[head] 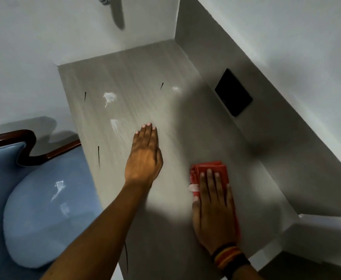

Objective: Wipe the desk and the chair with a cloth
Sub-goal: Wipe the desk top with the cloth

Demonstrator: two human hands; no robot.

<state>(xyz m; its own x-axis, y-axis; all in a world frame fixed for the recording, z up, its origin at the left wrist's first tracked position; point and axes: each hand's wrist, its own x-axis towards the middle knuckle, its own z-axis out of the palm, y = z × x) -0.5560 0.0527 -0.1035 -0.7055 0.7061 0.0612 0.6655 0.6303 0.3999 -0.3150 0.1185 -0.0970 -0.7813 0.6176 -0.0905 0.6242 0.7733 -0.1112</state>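
Observation:
A light grey wood-grain desk (129,77) fills the middle of the view, set into a wall corner. My right hand (214,207) lies flat on a folded red cloth (208,168) at the desk's near right, pressing it onto the surface. My left hand (145,156) rests flat on the bare desk near its middle, fingers together and holding nothing. Left of the desk stands a chair (44,209) with a light blue padded seat and a dark wooden frame (26,140). White smears (110,98) mark the desk top.
A black wall plate (233,92) sits on the grey wall to the right of the desk. White walls close the desk at the back and left. A white ledge (311,229) juts out at the lower right. White smudges show on the chair seat.

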